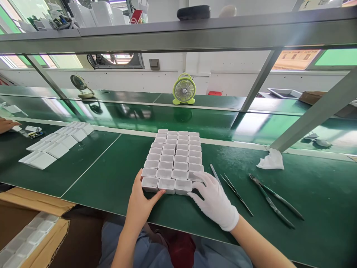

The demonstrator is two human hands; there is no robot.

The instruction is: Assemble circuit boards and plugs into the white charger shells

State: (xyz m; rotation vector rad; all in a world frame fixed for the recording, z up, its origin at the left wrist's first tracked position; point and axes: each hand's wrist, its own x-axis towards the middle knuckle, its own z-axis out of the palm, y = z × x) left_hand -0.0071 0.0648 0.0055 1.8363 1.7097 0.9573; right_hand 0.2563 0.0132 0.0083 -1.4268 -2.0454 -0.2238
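A block of small white plastic boxes (166, 165) stands in rows on the green bench in front of me, open side up. My left hand (141, 203), bare, grips the near left corner, with its thumb along the front and its fingers at the left side. At the near right corner is my right hand (214, 201) in a white glove. Its fingers curl onto the boxes and its thumb touches the front row's right end. The glove hides that corner, so I cannot tell whether a box sits under it.
Tweezers (237, 194), a thin metal strip (215, 174) and long-handled pliers (272, 199) lie right. Behind them is crumpled white tissue (270, 160). More white boxes (57, 145) stand left, near another person's hand (7, 124). A cardboard carton (46, 242) sits below; a green fan (184, 90) stands behind.
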